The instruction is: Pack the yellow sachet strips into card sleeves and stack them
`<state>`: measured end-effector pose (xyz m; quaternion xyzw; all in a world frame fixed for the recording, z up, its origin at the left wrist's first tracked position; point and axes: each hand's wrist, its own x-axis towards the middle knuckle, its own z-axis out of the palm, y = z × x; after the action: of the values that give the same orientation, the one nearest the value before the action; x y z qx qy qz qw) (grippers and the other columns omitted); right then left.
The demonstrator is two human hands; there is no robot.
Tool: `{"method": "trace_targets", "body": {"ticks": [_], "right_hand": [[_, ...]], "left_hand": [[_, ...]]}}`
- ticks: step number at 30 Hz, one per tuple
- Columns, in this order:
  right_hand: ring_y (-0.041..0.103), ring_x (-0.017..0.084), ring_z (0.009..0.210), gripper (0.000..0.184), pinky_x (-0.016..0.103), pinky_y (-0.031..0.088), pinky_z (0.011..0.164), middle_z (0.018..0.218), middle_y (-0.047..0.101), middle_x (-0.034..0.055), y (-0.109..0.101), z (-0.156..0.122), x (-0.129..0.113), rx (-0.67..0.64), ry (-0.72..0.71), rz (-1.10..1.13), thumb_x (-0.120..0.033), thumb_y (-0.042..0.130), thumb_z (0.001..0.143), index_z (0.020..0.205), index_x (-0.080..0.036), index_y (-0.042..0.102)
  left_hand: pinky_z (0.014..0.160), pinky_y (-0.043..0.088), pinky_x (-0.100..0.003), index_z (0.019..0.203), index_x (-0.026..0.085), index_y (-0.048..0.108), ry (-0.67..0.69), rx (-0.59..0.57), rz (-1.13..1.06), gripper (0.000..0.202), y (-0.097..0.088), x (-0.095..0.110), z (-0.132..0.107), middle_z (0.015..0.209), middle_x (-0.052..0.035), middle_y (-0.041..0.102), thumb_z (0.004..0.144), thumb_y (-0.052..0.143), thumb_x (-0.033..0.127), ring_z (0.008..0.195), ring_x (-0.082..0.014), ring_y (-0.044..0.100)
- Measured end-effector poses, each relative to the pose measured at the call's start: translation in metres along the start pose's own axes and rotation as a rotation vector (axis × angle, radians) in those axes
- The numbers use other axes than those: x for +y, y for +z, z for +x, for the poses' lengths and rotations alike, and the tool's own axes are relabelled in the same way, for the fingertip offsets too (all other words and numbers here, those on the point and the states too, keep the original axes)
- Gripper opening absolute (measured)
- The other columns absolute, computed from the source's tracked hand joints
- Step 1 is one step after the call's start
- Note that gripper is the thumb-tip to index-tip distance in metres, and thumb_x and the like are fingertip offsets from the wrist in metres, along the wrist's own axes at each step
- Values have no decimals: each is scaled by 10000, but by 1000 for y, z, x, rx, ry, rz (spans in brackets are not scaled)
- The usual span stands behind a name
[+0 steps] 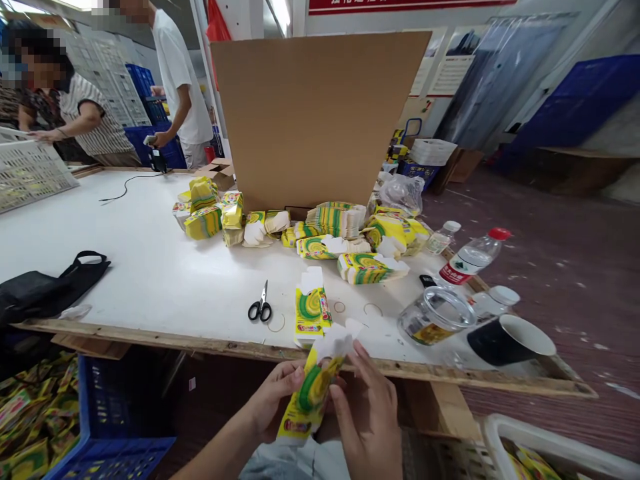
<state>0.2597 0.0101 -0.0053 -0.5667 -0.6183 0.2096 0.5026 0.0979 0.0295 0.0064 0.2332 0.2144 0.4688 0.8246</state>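
Above my lap, just in front of the table edge, a yellow and green folding carton (311, 393) is tilted with its white end flaps standing open at the top. My left hand (277, 393) grips its left side, thumb in front. My right hand (370, 400) is at the right side, the thumb against the carton and the fingers by the flaps. Whether anything is inside the carton cannot be seen. Beyond it, a small stack of the same cartons (310, 310) lies on the white table (175, 280). Black-handled scissors (261, 307) lie to the left, near several rubber bands (340, 307).
Flattened carton bundles (335, 220) line the table before a tall cardboard box (320, 120). Bottles (473, 257), a clear jar (435, 317) and a dark cup (510, 340) crowd the right edge. A blue crate (105, 413) holds yellow packets (40, 413). Co-workers (183, 87) stand back left.
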Motion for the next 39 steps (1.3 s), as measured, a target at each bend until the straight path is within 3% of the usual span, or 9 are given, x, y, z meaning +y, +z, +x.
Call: {"method": "trace_targets", "body": {"ticks": [3,8,12,16,20,24,31,36,39], "right_hand": [[600,273,1138,328,474,430,1025,1226,687,94,-1,3,-2,-94,-127,-28,-322,560,939,1250,-255,641],[637,258,1017,482,364,546,807,1262,641,130,5,-1,0,31,49,62,-387,643,887,1331,-210,579],[694,246,867,294,309,572,733,978,745,93,11,-4,-1,-134,211,208,-429,637,885,1021,-180,715],[688,221,766,274,283,569,695,852,738,71,12,-4,3,-87,285,223,-447,653,870,829,-182,707],[713,248,915,351,320,592,774,1050,741,110,6,-2,9,-82,321,376,-434,667,871,1129,-195,669],[697,248,1020,428,344,581,847,1202,698,120,-8,2,8,-175,224,450,-401,639,901,1298,-248,596],[677,201,790,234,251,545,682,855,708,40,-26,9,5,-313,176,407,-424,576,935,1013,-241,698],[587,154,628,318,214,479,588,679,620,7,-26,12,-7,-328,120,349,-416,546,950,729,-211,646],[656,180,755,194,232,520,688,816,693,35,-23,13,-8,-224,97,327,-378,594,928,859,-226,693]], "left_hand": [[638,516,-199,1012,94,774,-18,51,29,411,0,-2,1,779,-98,780,742,814,402,630,-133,689],[618,513,-212,982,121,781,68,176,161,383,2,-3,2,735,-79,776,742,815,418,632,-157,697],[700,545,-272,1010,149,761,179,239,319,413,3,-9,5,844,-75,785,764,780,479,764,-212,716],[796,550,-312,1091,157,699,234,235,471,394,1,-15,6,1043,-102,764,868,667,480,918,-238,706],[847,528,-317,1354,236,443,280,124,588,522,-4,-10,0,1091,-97,748,897,672,341,972,-223,698],[940,494,-375,1472,289,250,238,-28,585,681,-6,2,-9,1134,-111,727,919,648,286,1059,-242,675],[736,527,-275,1432,278,400,56,-85,475,671,-1,9,-15,956,-65,746,854,739,310,845,-191,705],[676,482,-191,1018,191,629,-5,-119,394,331,1,6,-12,865,-33,726,766,827,275,737,-117,666],[690,483,-199,1121,233,583,31,-100,389,401,3,4,-12,878,-26,728,790,808,264,767,-127,680]]}}
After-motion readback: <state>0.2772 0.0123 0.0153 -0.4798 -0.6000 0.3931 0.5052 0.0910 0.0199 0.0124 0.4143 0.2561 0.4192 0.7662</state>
